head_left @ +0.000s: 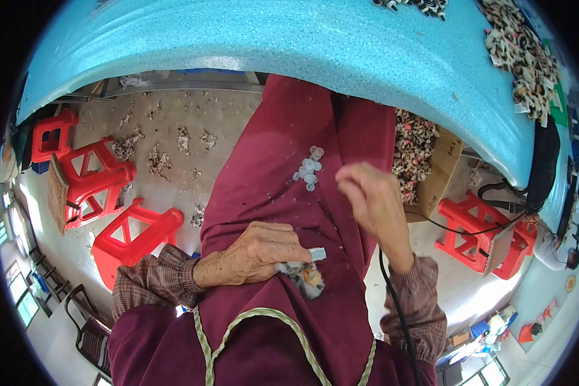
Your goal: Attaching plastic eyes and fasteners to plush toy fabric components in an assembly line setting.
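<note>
On my lap, over a maroon apron point(238, 193), my left hand point(257, 252) is closed around a small fluffy plush piece point(307, 280). The piece is grey and white with a tan patch, and a white label point(317, 254) sticks out beside my fingers. Several translucent plastic discs point(309, 168) lie in a loose cluster further up the apron. Just right of them my right hand point(368, 196) is raised, its fingers curled together and slightly blurred. Whatever may be between those fingertips is too small or hidden to see.
A blue speckled table point(289, 45) spans the far side, with a heap of plush pieces point(524, 58) at its right. Beside my right leg a cardboard box point(441, 167) holds more. Red stools point(135, 238) stand at both sides. Scraps point(157, 161) litter the floor. A black cable point(399, 309) passes my right arm.
</note>
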The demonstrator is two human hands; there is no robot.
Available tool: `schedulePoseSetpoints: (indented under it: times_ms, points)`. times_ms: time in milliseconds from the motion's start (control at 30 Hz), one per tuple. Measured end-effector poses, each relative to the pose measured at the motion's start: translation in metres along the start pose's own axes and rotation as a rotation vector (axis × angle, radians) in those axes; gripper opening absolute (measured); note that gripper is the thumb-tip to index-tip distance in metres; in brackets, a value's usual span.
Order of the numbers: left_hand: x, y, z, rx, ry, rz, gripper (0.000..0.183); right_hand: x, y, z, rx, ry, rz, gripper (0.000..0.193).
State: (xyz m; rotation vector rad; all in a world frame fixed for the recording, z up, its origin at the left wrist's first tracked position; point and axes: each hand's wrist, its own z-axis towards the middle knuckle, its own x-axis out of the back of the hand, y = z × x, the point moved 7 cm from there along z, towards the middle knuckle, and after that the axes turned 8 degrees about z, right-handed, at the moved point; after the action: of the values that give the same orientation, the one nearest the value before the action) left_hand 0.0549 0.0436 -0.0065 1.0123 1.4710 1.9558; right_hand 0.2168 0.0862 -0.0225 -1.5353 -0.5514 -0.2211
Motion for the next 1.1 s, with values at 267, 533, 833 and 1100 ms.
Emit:
schedulePoseSetpoints:
  times_ms: [267, 533, 833, 1100]
  points:
    - [0.002, -0.004, -0.001, -0.027, 0.043, 0.03, 0.034, -0.036, 0.052, 0.056, -0.056, -0.081, -0.434, 0.016]
    - [0.013, -0.007, 0.0, -0.021, 0.164, 0.024, 0.031, -0.038, 0.061, 0.056, 0.009, -0.096, -0.482, 0.016]
    - [0.026, 0.018, -0.002, -0.185, 0.215, 0.383, 0.027, -0.068, -0.008, -0.027, -0.612, -0.19, 1.069, 0.01]
    - [0.023, 0.025, -0.01, -0.139, 0.208, 0.493, 0.031, -0.07, -0.018, -0.054, -0.482, -0.11, 1.043, 0.013]
